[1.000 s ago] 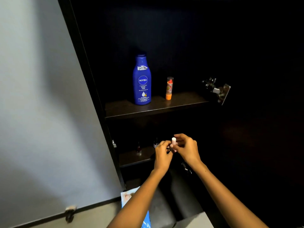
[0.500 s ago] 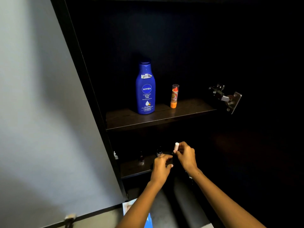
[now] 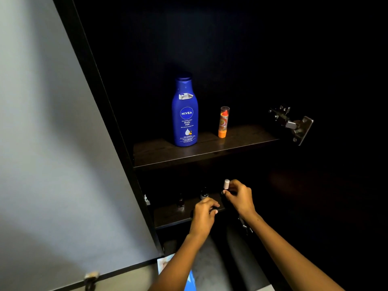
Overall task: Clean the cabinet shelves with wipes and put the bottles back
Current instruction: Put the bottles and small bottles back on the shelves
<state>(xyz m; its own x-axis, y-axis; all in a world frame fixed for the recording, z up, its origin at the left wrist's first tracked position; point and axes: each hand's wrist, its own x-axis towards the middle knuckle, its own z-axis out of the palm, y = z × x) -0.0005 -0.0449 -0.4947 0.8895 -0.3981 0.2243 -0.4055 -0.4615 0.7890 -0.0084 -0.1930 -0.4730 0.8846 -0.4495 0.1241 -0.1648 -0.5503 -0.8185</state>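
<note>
At the lower shelf (image 3: 178, 213), right hand (image 3: 239, 197) pinching a white-capped bottle (image 3: 226, 184), left hand (image 3: 204, 211) curled, contents unclear.

The upper shelf (image 3: 241, 141) bears a blue lotion bottle (image 3: 185, 114) and orange tube (image 3: 223, 122); the lower shelf (image 3: 172, 215) perhaps two small bottles (image 3: 180, 200).

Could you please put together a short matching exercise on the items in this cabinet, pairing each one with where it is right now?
Things:
1. blue lotion bottle
2. orange tube
3. white-capped bottle
4. small dark bottle

Places:
A. pinched in the right hand at the lower shelf
B. upper shelf, left of the other item there
C. standing on the lower shelf, left of both hands
D. upper shelf, right of the taller item

Pairs: 1-B, 2-D, 3-A, 4-C
</note>
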